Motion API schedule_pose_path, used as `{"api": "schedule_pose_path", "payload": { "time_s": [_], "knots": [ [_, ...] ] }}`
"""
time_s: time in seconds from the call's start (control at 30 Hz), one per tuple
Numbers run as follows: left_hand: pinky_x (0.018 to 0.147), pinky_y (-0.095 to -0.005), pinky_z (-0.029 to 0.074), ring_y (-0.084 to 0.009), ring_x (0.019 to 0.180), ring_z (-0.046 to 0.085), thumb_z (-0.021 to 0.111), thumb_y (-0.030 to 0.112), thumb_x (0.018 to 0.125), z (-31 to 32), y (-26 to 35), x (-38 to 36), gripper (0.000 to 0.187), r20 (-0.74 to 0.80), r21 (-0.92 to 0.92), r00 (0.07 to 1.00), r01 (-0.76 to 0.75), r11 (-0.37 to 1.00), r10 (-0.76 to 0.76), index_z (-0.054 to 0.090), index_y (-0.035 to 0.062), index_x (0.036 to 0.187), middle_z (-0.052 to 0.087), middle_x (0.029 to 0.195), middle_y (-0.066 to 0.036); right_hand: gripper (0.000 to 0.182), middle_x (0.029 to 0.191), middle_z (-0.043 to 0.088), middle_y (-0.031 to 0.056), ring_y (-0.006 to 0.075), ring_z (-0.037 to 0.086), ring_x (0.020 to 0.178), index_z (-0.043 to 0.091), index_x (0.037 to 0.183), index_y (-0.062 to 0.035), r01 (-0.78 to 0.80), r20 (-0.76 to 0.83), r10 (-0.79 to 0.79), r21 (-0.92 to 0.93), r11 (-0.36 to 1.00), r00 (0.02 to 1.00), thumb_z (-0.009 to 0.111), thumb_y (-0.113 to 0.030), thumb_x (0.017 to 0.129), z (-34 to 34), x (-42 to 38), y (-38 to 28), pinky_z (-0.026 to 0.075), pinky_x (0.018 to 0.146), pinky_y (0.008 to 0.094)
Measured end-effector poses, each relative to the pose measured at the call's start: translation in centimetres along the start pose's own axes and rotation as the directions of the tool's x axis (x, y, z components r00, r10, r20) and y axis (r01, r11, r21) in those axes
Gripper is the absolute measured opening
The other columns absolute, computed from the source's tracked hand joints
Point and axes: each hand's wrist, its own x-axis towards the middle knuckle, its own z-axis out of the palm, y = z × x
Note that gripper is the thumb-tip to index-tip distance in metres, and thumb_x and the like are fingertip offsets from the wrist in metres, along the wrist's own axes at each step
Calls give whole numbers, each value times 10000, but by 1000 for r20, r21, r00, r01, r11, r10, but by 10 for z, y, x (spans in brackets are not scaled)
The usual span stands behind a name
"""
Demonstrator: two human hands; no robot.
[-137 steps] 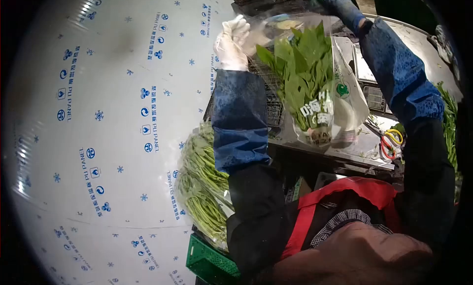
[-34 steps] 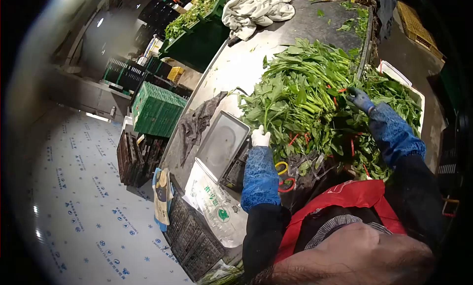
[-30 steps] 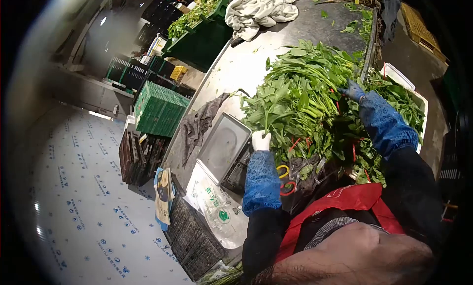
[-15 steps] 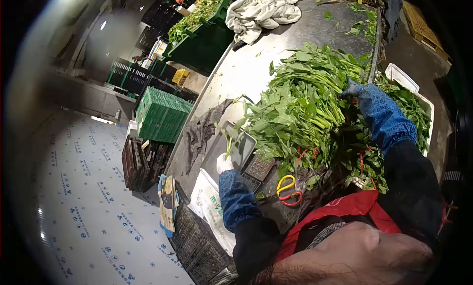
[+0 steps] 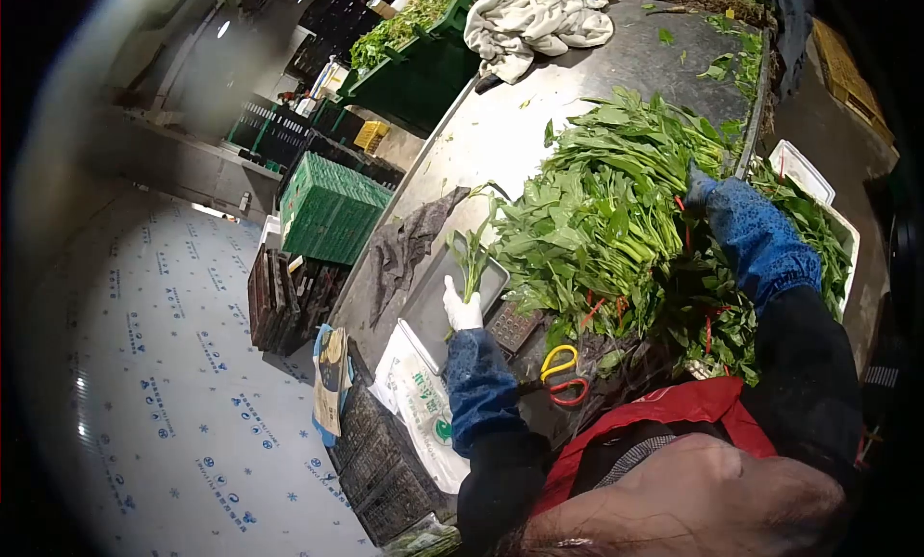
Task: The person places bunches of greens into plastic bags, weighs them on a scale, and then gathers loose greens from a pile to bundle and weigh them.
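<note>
some greens (image 5: 471,259), likely light, soft, best held by the stems, sit in my curled left hand (image 5: 463,309); right hand (image 5: 701,185), near the bench's (image 5: 635,61) right edge: can't tell its grip.

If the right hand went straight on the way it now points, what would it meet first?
The right hand would probably meet the heaped leafy greens first; it appears to be at their edge, though depth is unclear from this view.

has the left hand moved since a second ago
Yes: judged against the grey tray, the left hand has moved leftward, from the edge of the greens pile to the tray, holding a sprig.
</note>
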Motion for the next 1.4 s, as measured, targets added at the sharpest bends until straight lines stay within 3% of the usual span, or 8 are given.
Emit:
{"api": "schedule_pose_path", "payload": {
  "time_s": [0.17, 0.43, 0.67, 0.83, 1.0, 1.13, 1.23, 1.4],
  "knots": [
    [987, -341, 308, -254, 1146, 416, 584, -38, 694, 24, 86, -19, 683, 114, -455, 981, -88, 886, 156, 334, 64, 1321, 421, 1263, -146, 1002, 1291, 418, 163, 259, 441, 1156, 123, 1372, -40, 150, 36, -156, 116, 982, 987, 725, -167, 581, 0, -13, -24, 375, 939, 313],
    [909, -288, 382, -172, 1048, 493, 570, 1, 785, 52, 219, -29, 609, 464, -830, 846, 310, 464, 263, 300, 38, 1330, 504, 1153, -126, 962, 1220, 484, 176, 294, 514, 1054, 106, 1369, -21, 198, -187, -183, 64, 978, 965, 689, -201, 626, -49, -49, -27, 407, 880, 320],
    [936, -444, 379, -297, 1122, 452, 560, 558, 749, 129, 302, -34, 787, 848, -472, 417, 875, 110, 327, 337, 20, 1278, 435, 1252, -174, 1024, 1248, 406, 241, 370, 458, 1103, 98, 1384, -71, 265, -380, -298, -138, 954, 876, 723, -228, 589, -68, -153, -51, 394, 921, 367],
    [970, -491, 336, -308, 1143, 424, 513, 635, 733, 140, 341, -56, 787, 678, -421, 406, 898, -130, 613, 371, 96, 1289, 430, 1275, -120, 1028, 1210, 430, 252, 356, 487, 1070, 122, 1381, -73, 388, -328, -440, -214, 896, 836, 732, -259, 574, -59, -202, -43, 417, 890, 364],
    [948, -500, 347, -338, 1116, 431, 444, 549, 796, 128, 361, -95, 647, 633, -445, 528, 847, -291, 567, 392, 119, 1276, 429, 1269, -136, 1016, 1227, 433, 233, 337, 479, 1087, 102, 1378, -45, 323, -90, -342, -181, 929, 935, 730, -243, 605, -62, -231, -52, 399, 913, 352],
    [929, -521, 354, -370, 1096, 441, 458, 523, 785, 157, 346, -83, 645, 672, -386, 427, 899, -207, 605, 412, 83, 1255, 450, 1241, -170, 1189, 1382, 244, 195, 284, 264, 1274, -2, 1390, -65, 538, -51, -547, 273, 797, 836, 817, -252, 548, -65, -216, -38, 225, 1050, 352],
    [910, -526, 370, -376, 1062, 469, 501, 465, 789, 139, 351, -90, 614, 652, -310, 351, 932, -187, 672, 422, 45, 1231, 473, 1210, -182, 1147, 1421, 147, 189, 272, 177, 1309, -12, 1390, -69, 293, -49, -294, 340, 894, 954, 782, -364, 616, -75, -200, -37, 170, 1065, 350],
    [818, -461, 458, -318, 912, 565, 535, 314, 817, 152, 343, -99, 400, 546, -51, 196, 978, -201, 815, 527, 23, 1091, 581, 1037, -152, 605, 1163, 520, 104, 194, 488, 1042, 441, 1230, -59, 300, -311, -142, 549, 780, 940, 702, -291, 735, -45, -147, -43, 383, 903, 323]
  ]
}}
